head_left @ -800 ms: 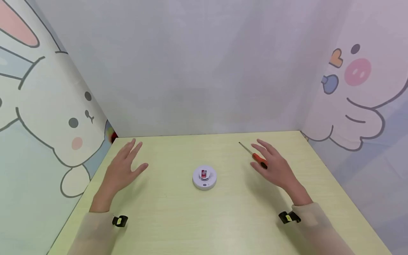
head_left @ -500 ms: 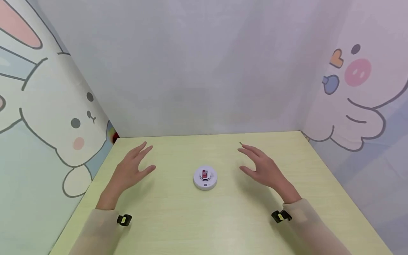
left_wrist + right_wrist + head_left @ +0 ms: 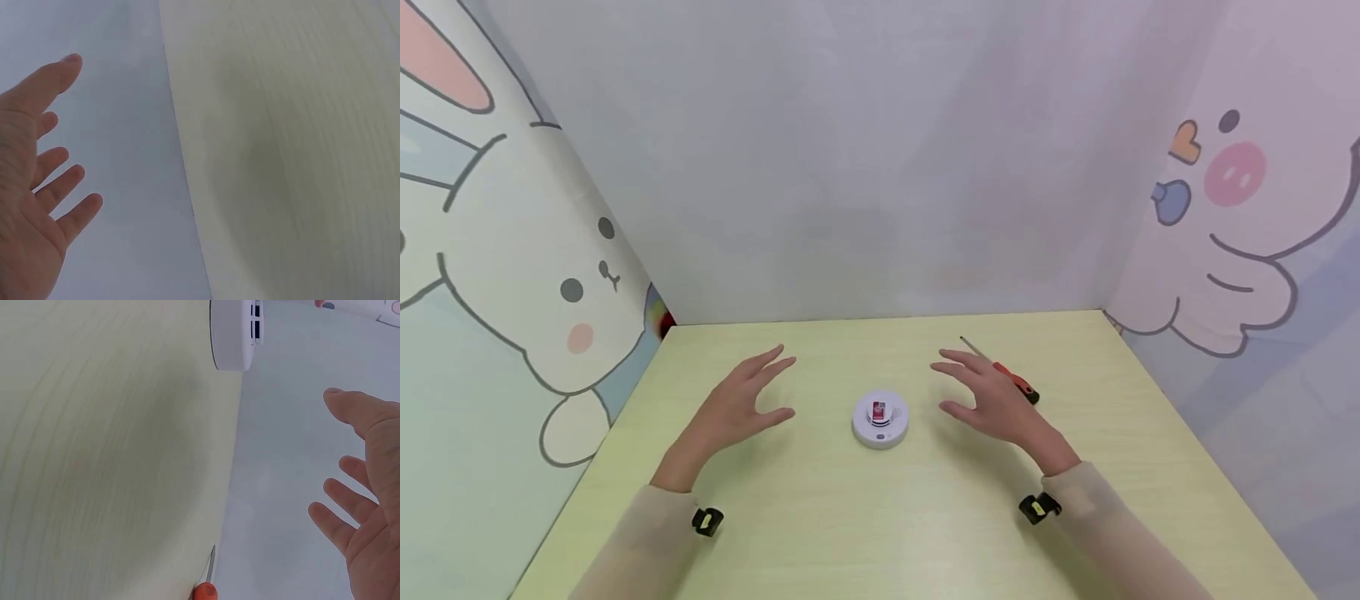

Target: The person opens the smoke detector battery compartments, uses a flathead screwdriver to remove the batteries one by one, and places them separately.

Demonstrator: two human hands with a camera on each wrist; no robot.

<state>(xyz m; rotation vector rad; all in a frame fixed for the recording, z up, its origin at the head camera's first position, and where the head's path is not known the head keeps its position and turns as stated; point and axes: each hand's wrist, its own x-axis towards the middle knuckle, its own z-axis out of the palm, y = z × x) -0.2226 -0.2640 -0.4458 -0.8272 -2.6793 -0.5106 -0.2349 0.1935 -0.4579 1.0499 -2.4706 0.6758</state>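
Observation:
A round white smoke detector (image 3: 880, 421) with a red label on top lies in the middle of the table. My left hand (image 3: 733, 408) hovers to its left, fingers spread and nothing held. On the other side my right hand (image 3: 988, 396) is also raised over the table, thumb and fingers apart, holding nothing. Behind the right hand lies a screwdriver (image 3: 1015, 382) with a red and black handle, its shaft pointing to the back left and partly covered by the hand. In the right wrist view, the detector's side (image 3: 231, 334) shows at the top and the screwdriver's handle (image 3: 205, 591) at the bottom.
The pale wood-grain table (image 3: 865, 525) ends at a grey-white backdrop (image 3: 880, 167). Printed cartoon curtains stand at both sides, a rabbit (image 3: 535, 250) on the left and a pink-nosed figure (image 3: 1232, 217) on the right. Small black devices sit on both wrists.
Both hands have moved inward toward the smoke detector, the left one rightward and the right one leftward. More of the screwdriver's handle now shows behind the right hand. The detector stays in place.

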